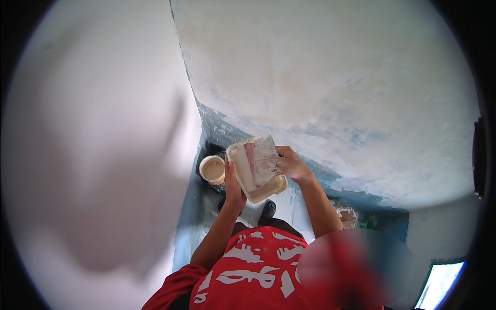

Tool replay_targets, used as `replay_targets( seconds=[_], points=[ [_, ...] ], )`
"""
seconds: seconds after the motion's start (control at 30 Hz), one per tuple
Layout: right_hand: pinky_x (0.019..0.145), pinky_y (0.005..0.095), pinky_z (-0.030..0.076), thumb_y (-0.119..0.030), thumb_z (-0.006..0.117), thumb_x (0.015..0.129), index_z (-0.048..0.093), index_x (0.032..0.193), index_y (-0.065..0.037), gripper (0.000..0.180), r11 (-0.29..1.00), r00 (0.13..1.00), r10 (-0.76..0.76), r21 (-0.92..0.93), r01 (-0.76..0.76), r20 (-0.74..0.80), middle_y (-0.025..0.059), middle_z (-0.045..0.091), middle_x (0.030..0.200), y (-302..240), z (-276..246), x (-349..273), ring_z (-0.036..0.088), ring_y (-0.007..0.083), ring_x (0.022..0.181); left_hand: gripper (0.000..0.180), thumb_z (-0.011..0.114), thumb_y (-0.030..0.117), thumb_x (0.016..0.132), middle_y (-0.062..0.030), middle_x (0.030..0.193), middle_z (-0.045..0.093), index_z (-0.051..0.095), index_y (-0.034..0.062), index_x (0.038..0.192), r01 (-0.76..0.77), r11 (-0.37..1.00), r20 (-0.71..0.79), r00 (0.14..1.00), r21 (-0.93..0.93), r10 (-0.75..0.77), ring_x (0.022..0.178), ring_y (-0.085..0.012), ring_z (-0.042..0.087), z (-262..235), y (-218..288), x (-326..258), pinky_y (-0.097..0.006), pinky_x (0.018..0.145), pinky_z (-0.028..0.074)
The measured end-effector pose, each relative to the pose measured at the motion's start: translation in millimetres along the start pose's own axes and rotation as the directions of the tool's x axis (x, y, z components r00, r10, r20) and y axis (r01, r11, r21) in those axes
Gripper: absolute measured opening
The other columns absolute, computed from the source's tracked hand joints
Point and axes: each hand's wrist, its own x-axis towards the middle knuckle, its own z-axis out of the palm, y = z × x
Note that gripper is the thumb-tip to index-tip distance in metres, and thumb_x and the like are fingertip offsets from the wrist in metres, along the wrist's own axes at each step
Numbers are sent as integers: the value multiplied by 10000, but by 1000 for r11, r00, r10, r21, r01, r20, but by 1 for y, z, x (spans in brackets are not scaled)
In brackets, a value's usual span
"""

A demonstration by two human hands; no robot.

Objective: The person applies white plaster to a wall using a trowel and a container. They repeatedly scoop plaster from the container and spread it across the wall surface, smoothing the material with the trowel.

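Observation:
My left hand (234, 187) grips the near left side of a pale rectangular plastic tub (279, 186), which is smeared with white putty and tilted in front of my body. My right hand (293, 164) is closed on the right edge of a flat putty spreader (264, 157), caked in white with a reddish band across it. The spreader lies over the tub's opening and covers much of the inside. Smooth off-white putty shows to the left of it. Whether the blade touches the putty, I cannot tell.
A round bucket (217, 182) of creamy putty stands left of the tub, in the corner. The right wall (330, 67) has patchy white filler over blue paint; a plain white wall (103, 113) rises at left. A torn brownish bag or container (347, 217) sits low at right.

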Motion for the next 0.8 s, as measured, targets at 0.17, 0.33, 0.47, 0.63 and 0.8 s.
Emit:
replay_targets(
  seconds=[0.17, 0.33, 0.47, 0.63, 0.8],
  points=[
    [567, 216, 435, -178, 661, 849, 638, 1012, 37, 270, 990, 986, -85, 101, 100, -144, 5, 642, 814, 11, -17, -16, 554, 55, 672, 465, 333, 413, 1001, -83, 1305, 454, 314, 168, 1396, 25, 1000, 37, 999, -16, -24, 1182, -267, 509, -1, -1, 1, -463, 904, 509],
    [687, 267, 486, -141, 679, 829, 635, 1015, 55, 273, 998, 980, -22, 49, 33, -198, 43, 649, 873, 12, -32, -49, 587, 112, 751, 503, 362, 454, 987, -84, 1308, 458, 328, 162, 1395, 47, 999, 36, 998, -4, -47, 1168, -263, 517, -4, -16, 1, -463, 878, 518],
    [659, 266, 491, -150, 710, 806, 610, 1040, 65, 334, 984, 941, -89, 115, 133, -326, 58, 656, 877, 19, -29, -78, 600, 119, 731, 565, 410, 503, 959, -99, 1278, 483, 350, 139, 1386, 107, 994, -26, 994, 25, -106, 1130, -275, 543, -6, -33, -5, -464, 872, 518],
    [686, 315, 531, -128, 695, 811, 584, 1086, 73, 359, 940, 937, -71, 292, 177, -342, 103, 660, 942, 38, -67, -114, 642, 173, 817, 571, 437, 497, 949, -102, 1274, 488, 356, 135, 1384, 201, 979, -8, 979, -37, -202, 1109, -284, 545, 10, -49, -15, -458, 905, 493],
    [720, 350, 550, -97, 615, 862, 558, 1131, 69, 321, 831, 921, -27, 503, 237, -390, 128, 638, 1034, 74, -111, -148, 648, 223, 886, 505, 413, 451, 979, -71, 1258, 508, 380, 135, 1372, 295, 947, 6, 955, -127, -297, 1129, -233, 535, 51, -75, -34, -400, 939, 469]
  ],
)
